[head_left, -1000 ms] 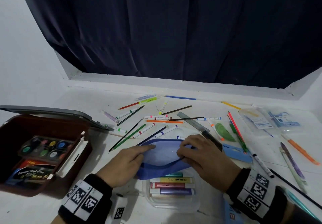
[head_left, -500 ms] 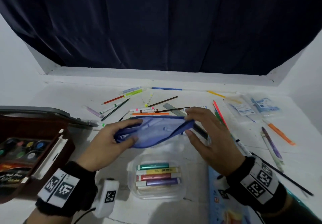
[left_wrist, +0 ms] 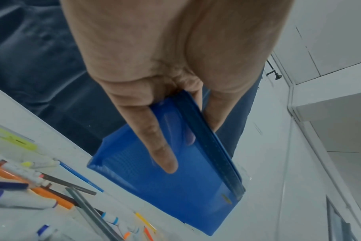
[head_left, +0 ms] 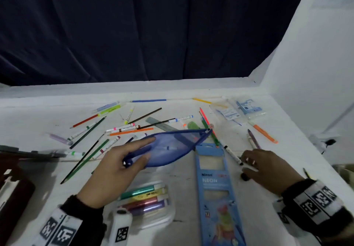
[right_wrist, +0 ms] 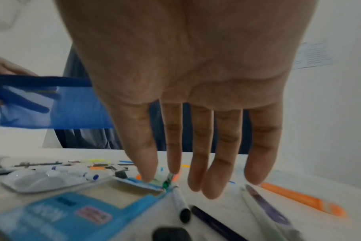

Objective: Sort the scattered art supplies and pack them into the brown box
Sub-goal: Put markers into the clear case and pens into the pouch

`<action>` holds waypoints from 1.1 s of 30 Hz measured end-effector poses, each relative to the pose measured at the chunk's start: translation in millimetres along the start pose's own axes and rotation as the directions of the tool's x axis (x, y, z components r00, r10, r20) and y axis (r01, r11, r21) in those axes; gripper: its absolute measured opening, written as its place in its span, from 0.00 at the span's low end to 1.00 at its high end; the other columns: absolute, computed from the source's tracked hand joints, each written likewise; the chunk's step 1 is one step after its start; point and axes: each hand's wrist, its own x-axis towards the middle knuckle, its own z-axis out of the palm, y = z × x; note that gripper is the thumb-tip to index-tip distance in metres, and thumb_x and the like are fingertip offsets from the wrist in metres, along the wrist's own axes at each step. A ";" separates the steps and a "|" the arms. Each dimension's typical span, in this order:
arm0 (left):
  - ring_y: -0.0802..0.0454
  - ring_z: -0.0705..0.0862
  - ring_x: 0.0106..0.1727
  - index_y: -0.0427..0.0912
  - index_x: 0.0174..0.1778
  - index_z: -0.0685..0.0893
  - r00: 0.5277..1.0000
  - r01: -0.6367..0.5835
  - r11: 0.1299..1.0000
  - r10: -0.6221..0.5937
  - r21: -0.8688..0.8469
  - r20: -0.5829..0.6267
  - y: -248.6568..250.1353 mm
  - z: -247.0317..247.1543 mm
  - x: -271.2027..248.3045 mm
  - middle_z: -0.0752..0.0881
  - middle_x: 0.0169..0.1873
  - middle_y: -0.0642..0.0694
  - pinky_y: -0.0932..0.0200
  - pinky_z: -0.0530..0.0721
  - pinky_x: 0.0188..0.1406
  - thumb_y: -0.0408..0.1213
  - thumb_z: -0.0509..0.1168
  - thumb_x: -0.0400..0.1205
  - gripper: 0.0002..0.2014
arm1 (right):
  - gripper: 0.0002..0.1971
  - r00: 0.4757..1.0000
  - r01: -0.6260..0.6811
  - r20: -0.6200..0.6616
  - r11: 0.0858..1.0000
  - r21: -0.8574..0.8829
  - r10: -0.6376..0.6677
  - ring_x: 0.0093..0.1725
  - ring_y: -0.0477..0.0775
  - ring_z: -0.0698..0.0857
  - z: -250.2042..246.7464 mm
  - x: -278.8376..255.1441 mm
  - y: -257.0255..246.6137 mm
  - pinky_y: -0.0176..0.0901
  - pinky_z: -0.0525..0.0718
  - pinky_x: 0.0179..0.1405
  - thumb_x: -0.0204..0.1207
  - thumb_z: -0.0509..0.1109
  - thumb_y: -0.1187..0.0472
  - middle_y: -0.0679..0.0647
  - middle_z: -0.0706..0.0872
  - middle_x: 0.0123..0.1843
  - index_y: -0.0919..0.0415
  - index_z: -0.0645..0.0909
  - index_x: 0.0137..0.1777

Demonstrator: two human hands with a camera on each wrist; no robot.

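My left hand point(head_left: 142, 150) holds a blue see-through mesh zip pouch point(head_left: 172, 146) lifted above the table, index finger straight along one side and thumb on the other. In the left wrist view the pouch point(left_wrist: 175, 187) hangs from my left hand point(left_wrist: 188, 140) with its zipper edge up. My right hand point(head_left: 246, 166) is open with straight fingers low over a white pen with a black cap point(head_left: 232, 154) at the right, holding nothing. The right wrist view shows my right hand point(right_wrist: 196, 179) spread above that pen point(right_wrist: 180, 202). The brown box point(head_left: 15, 184) is cut off at the left edge.
A clear case of metallic markers point(head_left: 145, 201) and a blue neon pencil pack point(head_left: 214, 188) lie in front of me. Several pencils and markers point(head_left: 130, 129) are scattered across the middle, an orange marker point(head_left: 264, 132) and plastic packets point(head_left: 237, 109) at the right. A white wall point(head_left: 316, 73) closes the right side.
My right hand let go of the pouch and moved right, down toward the pens. The left hand now holds the pouch alone. The view swung right, pushing the brown box to the edge.
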 end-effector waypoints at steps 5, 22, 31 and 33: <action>0.60 0.85 0.66 0.52 0.67 0.87 1.000 0.009 0.993 -0.008 -0.114 0.005 14.7 30.5 4.7 0.89 0.62 0.59 0.57 0.90 0.54 0.31 0.65 0.85 0.17 | 0.10 0.967 -0.181 0.141 0.960 -0.216 0.214 0.46 0.47 0.81 -5.9 -18.2 24.2 0.37 0.73 0.37 0.76 0.69 0.42 0.43 0.81 0.47 0.44 0.76 0.49; 0.56 0.83 0.69 0.63 0.69 0.85 0.988 0.124 0.991 -0.120 0.039 -0.092 24.3 103.3 -1.1 0.86 0.64 0.67 0.42 0.84 0.67 0.32 0.68 0.84 0.22 | 0.07 1.000 0.005 0.004 0.999 0.044 -0.005 0.34 0.55 0.84 -24.0 -19.8 50.5 0.51 0.84 0.38 0.80 0.63 0.46 0.49 0.84 0.36 0.47 0.70 0.50; 0.74 0.77 0.70 0.65 0.70 0.78 0.998 0.061 0.983 -0.060 0.173 -0.009 40.6 119.2 14.7 0.81 0.65 0.77 0.64 0.79 0.70 0.27 0.71 0.81 0.29 | 0.19 0.778 0.559 -0.376 0.828 0.046 -0.504 0.44 0.55 0.82 -39.8 21.5 12.1 0.54 0.80 0.39 0.76 0.58 0.65 0.48 0.84 0.46 0.51 0.86 0.59; 0.74 0.77 0.71 0.64 0.71 0.79 0.997 0.071 0.990 -0.073 0.123 0.012 45.4 123.0 17.9 0.82 0.65 0.76 0.62 0.80 0.70 0.28 0.71 0.82 0.28 | 0.21 0.728 0.634 -0.363 0.772 0.033 -0.582 0.46 0.56 0.83 -32.6 25.8 -1.4 0.52 0.80 0.42 0.71 0.60 0.69 0.50 0.85 0.47 0.54 0.88 0.57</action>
